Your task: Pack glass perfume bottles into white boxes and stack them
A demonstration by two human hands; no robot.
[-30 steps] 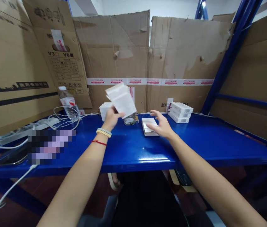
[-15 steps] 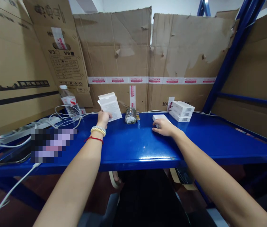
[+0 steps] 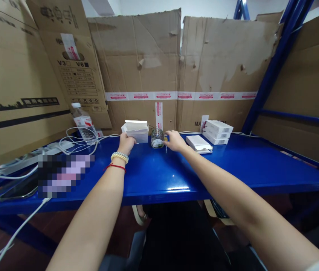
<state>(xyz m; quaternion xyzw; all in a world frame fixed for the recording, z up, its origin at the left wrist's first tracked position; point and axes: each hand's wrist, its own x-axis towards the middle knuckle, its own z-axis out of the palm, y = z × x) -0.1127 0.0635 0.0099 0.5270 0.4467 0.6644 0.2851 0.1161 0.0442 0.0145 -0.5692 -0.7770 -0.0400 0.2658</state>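
Observation:
My left hand [image 3: 127, 143] is closed on a white box [image 3: 137, 134], held up over the blue table with its flap raised at the top. Just right of that box, a clear glass jar [image 3: 157, 138] stands on the table; its contents are hard to make out. My right hand [image 3: 175, 140] reaches to the jar's right side, thumb and fingers apart, around small gold-coloured pieces [image 3: 165, 138] that it partly hides. Whether it touches them I cannot tell. A second white box [image 3: 199, 143] lies on the table to the right, its near end flap open.
Several white boxes [image 3: 217, 131] are stacked at the back right. On the left are a water bottle [image 3: 83, 122], tangled white cables [image 3: 68, 143], a power strip [image 3: 20, 160] and a phone [image 3: 20, 188]. Cardboard sheets [image 3: 136, 71] wall the back of the blue table [image 3: 153, 177].
My right hand has left the white box lying on the table and moved left to the jar. My left hand has tilted its white box, lowering the top.

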